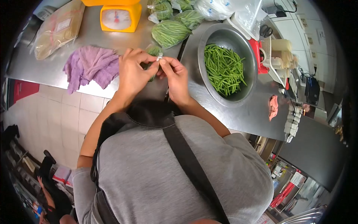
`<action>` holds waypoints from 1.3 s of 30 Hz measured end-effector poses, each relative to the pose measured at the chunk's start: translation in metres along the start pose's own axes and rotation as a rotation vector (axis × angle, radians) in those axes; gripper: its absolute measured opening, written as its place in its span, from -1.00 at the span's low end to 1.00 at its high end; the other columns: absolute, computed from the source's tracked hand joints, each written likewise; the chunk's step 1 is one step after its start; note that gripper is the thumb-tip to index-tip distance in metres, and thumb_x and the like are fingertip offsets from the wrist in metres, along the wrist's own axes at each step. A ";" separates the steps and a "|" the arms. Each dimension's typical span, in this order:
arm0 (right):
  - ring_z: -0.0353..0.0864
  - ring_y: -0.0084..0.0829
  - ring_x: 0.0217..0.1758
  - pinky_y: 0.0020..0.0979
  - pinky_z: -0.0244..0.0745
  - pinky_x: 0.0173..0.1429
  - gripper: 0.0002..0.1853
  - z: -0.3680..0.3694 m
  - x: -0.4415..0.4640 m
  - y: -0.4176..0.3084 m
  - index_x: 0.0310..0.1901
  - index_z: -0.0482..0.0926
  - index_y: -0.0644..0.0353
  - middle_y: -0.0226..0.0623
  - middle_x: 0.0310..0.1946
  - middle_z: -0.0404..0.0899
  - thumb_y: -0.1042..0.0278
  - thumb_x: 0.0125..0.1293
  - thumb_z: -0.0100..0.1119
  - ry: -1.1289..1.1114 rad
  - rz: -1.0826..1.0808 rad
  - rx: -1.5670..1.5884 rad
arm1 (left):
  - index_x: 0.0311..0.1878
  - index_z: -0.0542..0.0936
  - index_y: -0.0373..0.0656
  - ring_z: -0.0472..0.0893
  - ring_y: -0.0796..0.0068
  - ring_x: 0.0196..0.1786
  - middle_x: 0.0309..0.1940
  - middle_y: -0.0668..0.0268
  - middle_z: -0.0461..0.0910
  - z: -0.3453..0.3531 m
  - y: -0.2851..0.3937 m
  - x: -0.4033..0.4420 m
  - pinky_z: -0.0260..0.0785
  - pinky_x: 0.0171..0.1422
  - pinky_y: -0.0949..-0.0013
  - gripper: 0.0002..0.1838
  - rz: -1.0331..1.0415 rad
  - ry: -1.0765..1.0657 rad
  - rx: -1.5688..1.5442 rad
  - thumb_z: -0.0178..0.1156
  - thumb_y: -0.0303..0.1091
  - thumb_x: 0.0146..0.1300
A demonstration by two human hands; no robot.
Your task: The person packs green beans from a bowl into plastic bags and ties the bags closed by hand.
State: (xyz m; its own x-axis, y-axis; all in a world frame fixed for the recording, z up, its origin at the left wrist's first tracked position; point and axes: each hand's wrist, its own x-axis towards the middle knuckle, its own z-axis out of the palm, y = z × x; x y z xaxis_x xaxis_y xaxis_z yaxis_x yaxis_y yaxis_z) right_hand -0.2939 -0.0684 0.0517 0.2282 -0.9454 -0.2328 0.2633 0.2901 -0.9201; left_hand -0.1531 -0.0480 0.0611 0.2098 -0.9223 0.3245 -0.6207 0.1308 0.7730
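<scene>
My left hand (134, 69) and my right hand (176, 76) meet over the steel counter's edge, both pinching the twisted white neck of a plastic bag (160, 56). Green beans show through the bag, which is mostly hidden behind my fingers. Just beyond lie several tied clear bags of green beans (170, 33). To the right of my right hand stands a large steel bowl (251, 56) with loose green beans (223, 71) in it. A purple cloth (91, 67) lies left of my left hand.
A yellow scale (120, 16) stands at the back. A plastic bag with a label (59, 30) lies at the far left. White baskets (274, 59) and a pink cloth (273, 107) are on the right. Another person (56, 186) is at the lower left.
</scene>
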 end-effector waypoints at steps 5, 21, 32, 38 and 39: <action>0.44 -0.65 -0.38 -0.60 0.34 -0.28 -0.94 -0.006 0.009 0.008 -0.32 0.65 0.30 -0.38 -0.35 0.54 0.50 0.29 0.29 -0.041 -0.463 -0.402 | -0.46 0.68 -0.09 0.51 0.37 -0.33 -0.59 0.41 0.53 0.001 -0.002 0.002 0.26 -0.13 0.21 -0.91 -0.124 -0.011 -0.096 0.39 -0.36 -0.08; 0.45 -0.70 -0.40 -0.59 0.39 -0.32 -0.84 -0.003 0.019 0.000 -0.05 0.59 0.27 -0.43 -0.38 0.59 0.47 0.44 0.07 -0.180 -0.175 -0.428 | -0.42 0.57 -0.12 0.51 0.25 -0.35 -0.45 0.31 0.52 -0.004 -0.010 0.018 0.41 -0.22 0.24 -0.83 0.467 0.122 0.147 0.32 -0.47 -0.15; 0.42 -0.69 -0.44 -0.56 0.37 -0.30 -0.85 0.014 0.028 -0.056 -0.16 0.58 0.18 -0.48 -0.54 0.44 0.38 0.49 0.00 -0.263 -0.282 -0.476 | -0.18 0.64 -0.10 0.55 0.22 -0.11 -0.22 0.30 0.58 -0.081 -0.029 0.041 0.35 -0.03 0.20 -0.82 0.353 0.312 0.275 0.27 -0.44 0.11; 0.48 -0.44 -0.22 -0.38 0.42 -0.06 -0.73 0.016 0.064 -0.114 0.06 0.48 0.28 -0.24 -0.23 0.48 0.44 0.36 0.14 0.020 -0.657 -0.845 | -0.04 0.63 -0.10 0.50 0.18 0.14 0.00 0.28 0.58 -0.096 -0.081 -0.007 0.25 0.27 0.11 -0.72 0.206 0.123 0.600 0.27 -0.42 0.14; 0.47 -0.39 -0.16 -0.33 0.42 0.00 -0.65 0.019 0.064 -0.105 0.11 0.45 0.28 -0.18 -0.17 0.47 0.45 0.31 0.18 0.064 -0.765 -0.998 | 0.13 0.59 -0.09 0.43 0.12 0.29 0.22 0.25 0.50 -0.094 -0.082 -0.018 0.17 0.39 0.03 -0.58 0.112 0.099 0.696 0.25 -0.42 0.16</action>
State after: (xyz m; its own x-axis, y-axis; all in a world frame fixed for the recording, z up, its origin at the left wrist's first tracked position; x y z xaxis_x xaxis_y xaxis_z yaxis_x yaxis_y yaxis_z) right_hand -0.2896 -0.1562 0.1394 0.2775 -0.8350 0.4752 -0.5205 -0.5464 -0.6561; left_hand -0.0349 -0.0080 0.0434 0.1633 -0.8753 0.4551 -0.9741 -0.0699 0.2151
